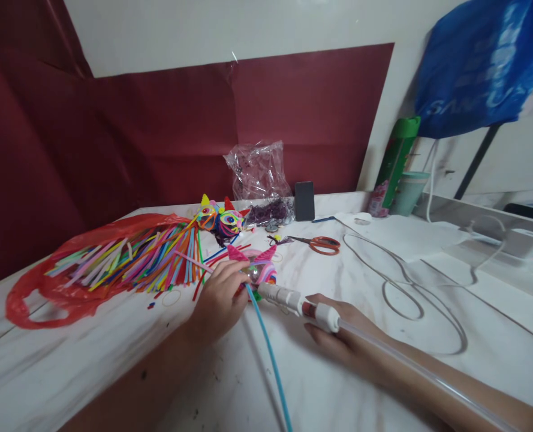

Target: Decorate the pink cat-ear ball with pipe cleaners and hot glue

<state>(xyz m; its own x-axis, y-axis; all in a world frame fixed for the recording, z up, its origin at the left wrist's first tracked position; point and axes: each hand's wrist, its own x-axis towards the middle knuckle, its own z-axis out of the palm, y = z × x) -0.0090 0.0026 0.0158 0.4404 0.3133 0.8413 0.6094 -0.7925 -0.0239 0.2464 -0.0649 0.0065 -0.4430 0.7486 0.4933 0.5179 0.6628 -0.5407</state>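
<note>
My left hand (221, 294) is closed around a colourful cat-like craft head (264, 270) with pink ears and looped coloured strips. A light blue pipe cleaner (266, 342) runs from beside its fingertips down toward the front edge. In my right hand (333, 336) is a white hot glue gun (288, 300), a long clear glue stick (410, 360) trailing from its rear. The gun's nozzle end points left at the craft head, close to my left fingertips; whether it touches cannot be made out. A pink pipe cleaner (192, 260) sticks out beyond my left hand.
Many coloured pipe cleaners (158, 258) lie on a red plastic bag (23, 312) at the left. Behind are two decorated craft heads (230, 222), a clear bag (259, 174) and a black phone-like slab (304, 201). Orange-handled scissors (324, 245) and a looping cable (401, 282) lie to the right.
</note>
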